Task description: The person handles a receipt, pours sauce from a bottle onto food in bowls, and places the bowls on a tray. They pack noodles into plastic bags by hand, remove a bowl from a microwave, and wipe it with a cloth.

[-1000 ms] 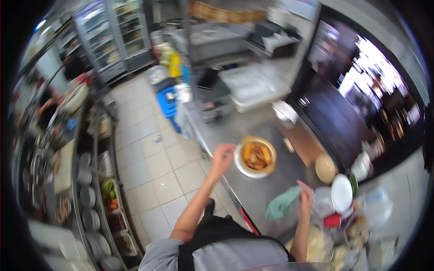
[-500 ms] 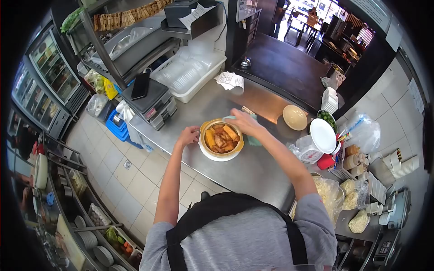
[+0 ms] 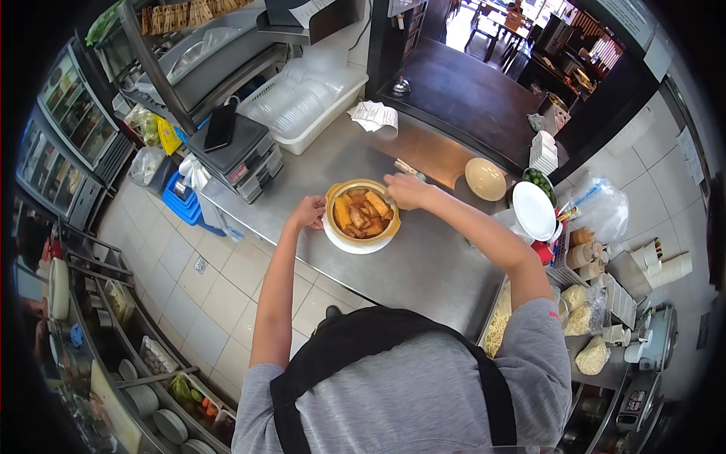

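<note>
A tan clay pot [image 3: 362, 240] holds chunks of food in brown sauce [image 3: 363, 215]. It stands on a white plate [image 3: 355, 248] on the steel counter. At the plate's left edge, beside the pot, is my left hand [image 3: 308, 213], its fingers curled in against the rim. My right hand [image 3: 407, 191] is closed at the pot's upper right rim. Only a scrap of a pale green cloth [image 3: 421, 177] shows behind that hand; the rest is hidden by the hand and forearm.
Wooden clips [image 3: 408, 168] and a beige bowl [image 3: 485, 179] lie beyond my right hand. Farther back are a paper slip [image 3: 374, 117] and a white basket of plastic lids [image 3: 310, 113]. A drawer box with a phone [image 3: 221, 127] stands left; a white lid [image 3: 534, 210] is at right.
The green cloth, spread beside the pot and under my right hand before, is now mostly out of sight. My right hand has moved closer round the pot's rim. The whole view has shifted slightly.
</note>
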`<state>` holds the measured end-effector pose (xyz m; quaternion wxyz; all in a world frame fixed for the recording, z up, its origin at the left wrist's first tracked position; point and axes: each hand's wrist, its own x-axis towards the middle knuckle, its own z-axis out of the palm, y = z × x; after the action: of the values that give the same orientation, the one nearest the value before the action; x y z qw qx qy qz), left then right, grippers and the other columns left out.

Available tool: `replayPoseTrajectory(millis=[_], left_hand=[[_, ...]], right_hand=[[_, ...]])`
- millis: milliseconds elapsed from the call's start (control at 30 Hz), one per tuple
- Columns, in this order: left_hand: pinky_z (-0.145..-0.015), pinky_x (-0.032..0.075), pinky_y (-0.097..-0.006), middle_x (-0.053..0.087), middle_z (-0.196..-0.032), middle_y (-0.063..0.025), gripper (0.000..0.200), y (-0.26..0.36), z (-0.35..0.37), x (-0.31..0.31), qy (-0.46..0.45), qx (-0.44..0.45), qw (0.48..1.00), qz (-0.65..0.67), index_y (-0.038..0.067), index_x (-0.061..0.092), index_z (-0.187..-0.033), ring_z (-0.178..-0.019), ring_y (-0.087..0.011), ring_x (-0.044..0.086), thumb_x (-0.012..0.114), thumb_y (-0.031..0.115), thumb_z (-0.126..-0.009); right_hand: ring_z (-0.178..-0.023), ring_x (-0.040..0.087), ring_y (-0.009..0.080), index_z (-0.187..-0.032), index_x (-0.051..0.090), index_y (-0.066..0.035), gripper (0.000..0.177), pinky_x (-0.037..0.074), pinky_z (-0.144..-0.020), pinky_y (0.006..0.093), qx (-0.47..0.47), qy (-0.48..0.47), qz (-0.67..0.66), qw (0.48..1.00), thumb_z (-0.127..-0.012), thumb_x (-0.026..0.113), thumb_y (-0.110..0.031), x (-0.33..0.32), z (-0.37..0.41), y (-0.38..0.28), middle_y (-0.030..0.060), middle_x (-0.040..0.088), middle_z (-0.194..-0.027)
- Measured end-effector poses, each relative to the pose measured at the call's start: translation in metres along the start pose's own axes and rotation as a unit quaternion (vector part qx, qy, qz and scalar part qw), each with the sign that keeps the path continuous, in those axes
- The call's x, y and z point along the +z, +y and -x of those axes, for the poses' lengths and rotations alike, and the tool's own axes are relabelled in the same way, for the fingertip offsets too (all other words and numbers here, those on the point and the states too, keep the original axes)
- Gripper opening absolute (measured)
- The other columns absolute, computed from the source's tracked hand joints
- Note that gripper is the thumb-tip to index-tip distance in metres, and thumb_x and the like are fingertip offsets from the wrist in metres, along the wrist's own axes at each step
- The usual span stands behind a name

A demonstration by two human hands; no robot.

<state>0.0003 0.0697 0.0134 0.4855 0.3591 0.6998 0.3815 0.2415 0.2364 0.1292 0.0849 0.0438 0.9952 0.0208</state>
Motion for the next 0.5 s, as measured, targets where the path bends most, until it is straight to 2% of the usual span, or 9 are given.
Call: replayPoseTrajectory(millis=[67, 100, 133, 200, 233, 333, 433, 467, 500], left_hand=[[-0.044, 0.053, -0.0281, 0.06, -0.075, -0.0084, 0.02, -0.001, 0.005, 0.004, 0.006, -0.005, 1.0, 0.025, 0.0, 0.054, -0.104, -0.05, -0.0164, 0.062, 0.053, 0.004, -0.085], [-0.044, 0.054, -0.0282, 0.061, -0.076, -0.0089, 0.021, -0.002, 0.008, 0.006, 0.008, -0.009, 0.999, 0.033, 0.0, 0.054, -0.105, -0.05, -0.0164, 0.062, 0.053, 0.004, -0.085], [-0.044, 0.054, -0.0284, 0.061, -0.078, -0.0094, 0.022, 0.0, 0.011, 0.008, 0.011, -0.013, 0.999, 0.04, 0.0, 0.054, -0.106, -0.05, -0.0165, 0.062, 0.053, 0.004, -0.084], [-0.047, 0.053, -0.0289, 0.062, -0.079, -0.0089, 0.021, 0.002, 0.02, 0.018, 0.065, -0.002, 0.997, 0.031, 0.0, 0.057, -0.104, -0.055, -0.0164, 0.063, 0.054, 0.006, -0.084], [-0.048, 0.053, -0.0291, 0.062, -0.08, -0.0087, 0.021, 0.001, 0.023, 0.02, 0.093, 0.004, 0.995, 0.028, 0.0, 0.058, -0.103, -0.057, -0.0164, 0.063, 0.054, 0.006, -0.084], [-0.053, 0.05, -0.028, 0.063, -0.079, -0.006, 0.019, -0.022, 0.013, 0.02, 0.255, 0.17, 0.946, -0.105, 0.001, 0.063, -0.099, -0.065, -0.0133, 0.062, 0.056, 0.009, -0.083], [-0.057, 0.048, -0.0264, 0.063, -0.075, -0.0034, 0.019, 0.021, 0.05, 0.03, 0.209, 0.104, 0.969, 0.075, 0.002, 0.065, -0.097, -0.067, -0.0107, 0.059, 0.059, 0.011, -0.081], [-0.057, 0.047, -0.0254, 0.062, -0.076, -0.0019, 0.02, 0.023, 0.05, 0.032, 0.203, 0.105, 0.972, 0.06, 0.003, 0.065, -0.099, -0.067, -0.0098, 0.057, 0.059, 0.011, -0.082], [-0.057, 0.047, -0.0244, 0.061, -0.077, -0.0005, 0.02, 0.025, 0.05, 0.032, 0.198, 0.106, 0.973, 0.045, 0.004, 0.064, -0.1, -0.066, -0.0089, 0.056, 0.059, 0.011, -0.082]], right_hand=[[-0.096, 0.055, 0.0282, -0.087, 0.068, -0.01, 0.025, 0.048, -0.076, 0.0347, 0.056, -0.099, -0.169, 0.979, -0.071, 0.05, -0.003, -0.015, 0.005, -0.001, 0.0149, 0.053, -0.1], [-0.094, 0.058, 0.0237, -0.096, 0.068, -0.009, 0.034, 0.047, -0.077, 0.031, 0.038, -0.12, -0.224, 0.966, -0.071, 0.047, 0.0, -0.007, -0.004, 0.014, 0.0133, 0.058, -0.098], [-0.092, 0.058, 0.0211, -0.097, 0.067, -0.007, 0.033, 0.047, -0.077, 0.0294, 0.069, -0.118, -0.346, 0.928, -0.072, 0.047, 0.0, -0.013, -0.003, 0.012, 0.0118, 0.06, -0.095], [-0.088, 0.058, 0.0161, -0.1, 0.065, -0.003, 0.032, 0.046, -0.078, 0.0263, 0.125, -0.11, -0.567, 0.806, -0.074, 0.048, 0.0, -0.037, 0.001, 0.005, 0.0087, 0.062, -0.09], [-0.083, 0.057, 0.0115, -0.103, 0.063, 0.001, 0.029, 0.045, -0.077, 0.0246, 0.109, -0.106, -0.679, 0.719, -0.076, 0.05, -0.002, -0.039, 0.002, -0.002, 0.0052, 0.063, -0.088], [-0.083, 0.058, 0.0117, -0.101, 0.063, 0.002, 0.025, 0.047, -0.075, 0.0252, 0.123, -0.1, -0.695, 0.701, -0.078, 0.055, -0.006, -0.029, -0.003, -0.03, 0.005, 0.062, -0.09], [-0.087, 0.057, 0.0116, -0.109, 0.059, 0.002, 0.03, 0.047, -0.076, 0.0252, 0.145, -0.08, -0.733, 0.66, -0.082, 0.059, -0.009, 0.015, -0.027, -0.038, 0.0079, 0.062, -0.098], [-0.088, 0.057, 0.0119, -0.111, 0.058, 0.003, 0.031, 0.047, -0.076, 0.025, 0.154, -0.07, -0.748, 0.642, -0.082, 0.059, -0.009, 0.019, -0.034, -0.043, 0.0088, 0.062, -0.1], [-0.096, 0.056, 0.0149, -0.121, 0.05, 0.005, 0.041, 0.047, -0.078, 0.0262, 0.174, -0.05, -0.759, 0.626, -0.083, 0.059, -0.007, 0.023, -0.041, -0.048, 0.0131, 0.059, -0.109]])
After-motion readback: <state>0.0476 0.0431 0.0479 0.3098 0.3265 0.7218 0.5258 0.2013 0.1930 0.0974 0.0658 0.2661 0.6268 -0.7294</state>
